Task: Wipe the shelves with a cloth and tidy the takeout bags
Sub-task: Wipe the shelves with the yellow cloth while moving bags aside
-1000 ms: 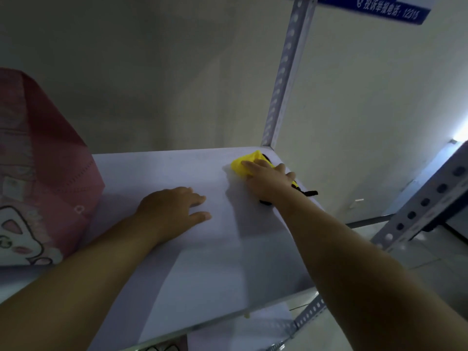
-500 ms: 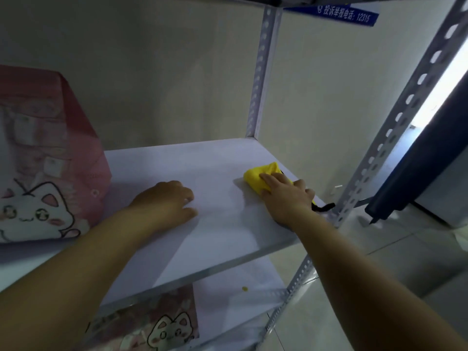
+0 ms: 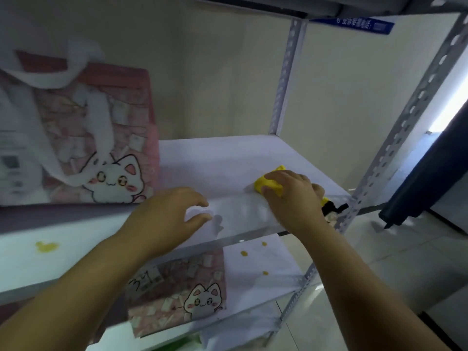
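Head view: right hand (image 3: 293, 198) grips a crumpled yellow cloth (image 3: 269, 184) on the white middle shelf board (image 3: 228, 158).
Right fingers and thumb curl round the cloth, which bulges out past the fingertips, down on the board near its front right corner. Left hand (image 3: 167, 216) is just left of it, fingers loosely curved, holding nothing. A pink paper takeout bag with cartoon cat (image 3: 101, 148) stands upright beyond the left fingers. A second pink cat-print bag (image 3: 182, 287) is on the shelf below, under the left wrist. A yellow smear (image 3: 46, 247) is left of the left forearm.
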`<act>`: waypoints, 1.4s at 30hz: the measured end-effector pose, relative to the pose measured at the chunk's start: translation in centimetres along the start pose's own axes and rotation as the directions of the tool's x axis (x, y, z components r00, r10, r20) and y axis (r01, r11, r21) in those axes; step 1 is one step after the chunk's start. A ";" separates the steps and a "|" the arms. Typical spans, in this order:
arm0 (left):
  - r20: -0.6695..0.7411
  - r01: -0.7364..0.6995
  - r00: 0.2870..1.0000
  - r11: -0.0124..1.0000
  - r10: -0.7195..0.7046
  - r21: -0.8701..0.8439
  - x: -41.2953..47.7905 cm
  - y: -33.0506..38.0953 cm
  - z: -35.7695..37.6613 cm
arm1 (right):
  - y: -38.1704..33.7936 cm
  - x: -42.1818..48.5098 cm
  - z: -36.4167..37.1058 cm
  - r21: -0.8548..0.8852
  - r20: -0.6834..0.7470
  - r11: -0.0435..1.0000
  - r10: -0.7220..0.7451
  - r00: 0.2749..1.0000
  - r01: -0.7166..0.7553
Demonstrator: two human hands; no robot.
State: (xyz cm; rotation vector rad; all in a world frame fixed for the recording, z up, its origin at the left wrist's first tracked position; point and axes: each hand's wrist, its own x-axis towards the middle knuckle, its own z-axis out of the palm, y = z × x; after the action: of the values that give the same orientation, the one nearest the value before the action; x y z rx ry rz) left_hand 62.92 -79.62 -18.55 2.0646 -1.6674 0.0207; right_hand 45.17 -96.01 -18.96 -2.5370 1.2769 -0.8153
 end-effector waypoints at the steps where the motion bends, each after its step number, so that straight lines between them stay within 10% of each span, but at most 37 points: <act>1: -0.033 0.010 0.999 1.000 -0.010 0.002 -0.6 -0.5 -0.6 | -1.3 -0.3 0.2 0.059 -0.021 0.997 -0.041 0.999 0.042; 11: -0.319 0.266 0.913 0.964 -0.253 -0.004 -6.3 -7.2 -7.1 | -12.6 0.3 4.1 0.435 0.034 0.853 -0.336 0.941 0.289; 24: -0.546 0.551 0.646 0.821 -0.534 -0.150 -6.9 -13.1 -10.3 | -17.3 4.4 7.9 0.465 0.122 0.879 -0.177 0.977 0.101; 42: -0.372 0.393 0.788 0.866 -0.491 -0.311 3.5 -8.5 -4.3 | -6.2 10.0 4.6 0.586 0.003 0.804 0.123 0.992 -0.102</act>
State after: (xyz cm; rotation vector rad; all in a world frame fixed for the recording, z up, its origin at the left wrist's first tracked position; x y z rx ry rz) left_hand 72.95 -80.01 -16.67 2.0400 -0.8451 0.1334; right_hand 56.67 -100.43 -16.46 -1.9399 0.9698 -1.0381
